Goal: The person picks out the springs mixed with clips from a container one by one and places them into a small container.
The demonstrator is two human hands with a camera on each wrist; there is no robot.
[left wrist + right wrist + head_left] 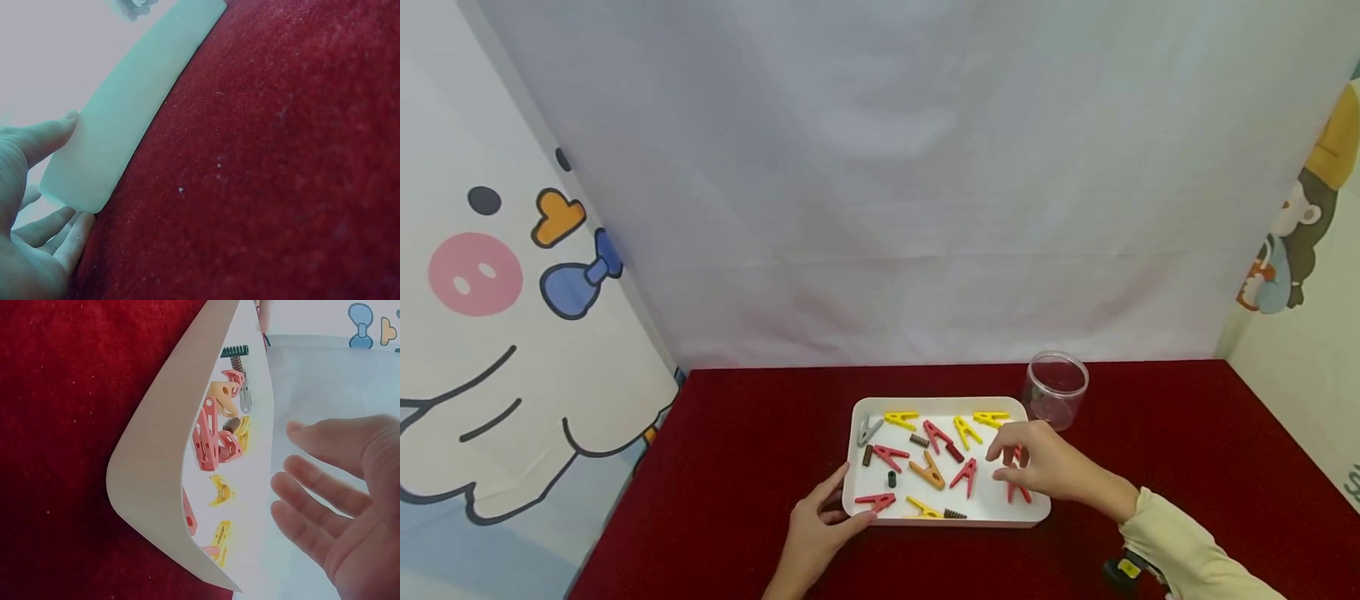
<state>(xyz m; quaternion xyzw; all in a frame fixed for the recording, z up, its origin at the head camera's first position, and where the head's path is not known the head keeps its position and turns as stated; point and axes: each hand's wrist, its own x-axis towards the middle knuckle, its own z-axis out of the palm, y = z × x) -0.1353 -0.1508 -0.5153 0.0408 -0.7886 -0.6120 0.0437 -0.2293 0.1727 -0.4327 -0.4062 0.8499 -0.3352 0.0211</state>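
Note:
A shallow white tray [992, 523] lies on the red cloth, holding small clips and coil springs. At its front left corner my left hand [818, 527] grips it, thumb at the rim and fingers against the side wall, as the left wrist view also shows. My right hand [1037, 457] hovers over the tray's right part, fingers loosely bent with nothing between them. Under it lies a red clip [1019, 490], partly hidden. Nearby are another red clip [966, 477], a yellow clip [966, 431] and an orange clip [928, 472]. A grey clip [868, 430] sits at the far left.
Behind the tray's right end stands a clear round jar [1056, 392], its mouth upward. A dark object with a yellow patch [1127, 569] shows beneath the right sleeve. A pale curtain [880, 208] rises at the back edge of the red table [737, 450].

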